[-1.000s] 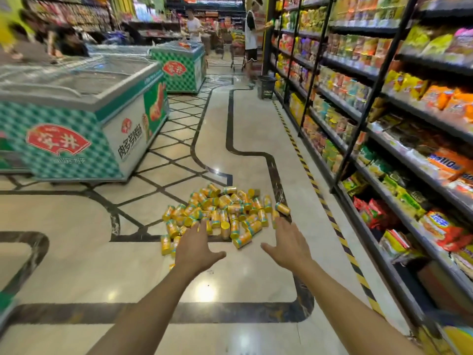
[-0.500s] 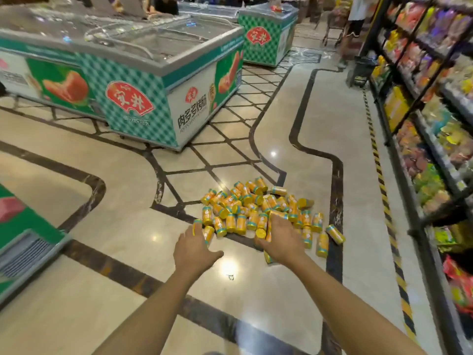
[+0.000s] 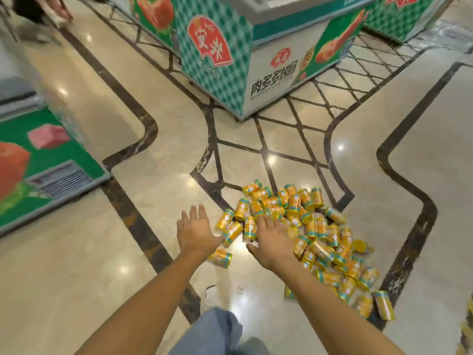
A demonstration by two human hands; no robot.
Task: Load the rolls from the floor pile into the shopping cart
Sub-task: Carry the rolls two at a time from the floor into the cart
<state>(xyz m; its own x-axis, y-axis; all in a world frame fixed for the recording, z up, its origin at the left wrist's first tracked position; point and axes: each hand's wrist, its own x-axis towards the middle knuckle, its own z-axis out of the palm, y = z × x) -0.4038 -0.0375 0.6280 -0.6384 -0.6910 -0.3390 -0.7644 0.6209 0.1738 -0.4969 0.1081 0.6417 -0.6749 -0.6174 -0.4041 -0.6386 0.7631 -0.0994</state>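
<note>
A pile of several small yellow-and-orange rolls (image 3: 317,226) with teal bands lies on the shiny marble floor, right of centre. My left hand (image 3: 195,230) is stretched out flat with fingers spread, just left of the pile's near edge, holding nothing. My right hand (image 3: 273,240) reaches over the pile's left part with fingers extended, palm down; whether it touches a roll cannot be told. One roll (image 3: 220,258) lies apart under my left wrist. No shopping cart is in view.
A green-checked chest freezer (image 3: 230,55) stands just beyond the pile. Another freezer (image 3: 38,165) is at the left, a third (image 3: 407,19) at the top right. My knee in jeans (image 3: 215,329) and a white shoe (image 3: 211,295) are below. A person's legs (image 3: 38,14) are far left.
The view has tilted down and swung left as I closed in on the pile. Both hands have moved forward and lower, the right one now over the rolls.
</note>
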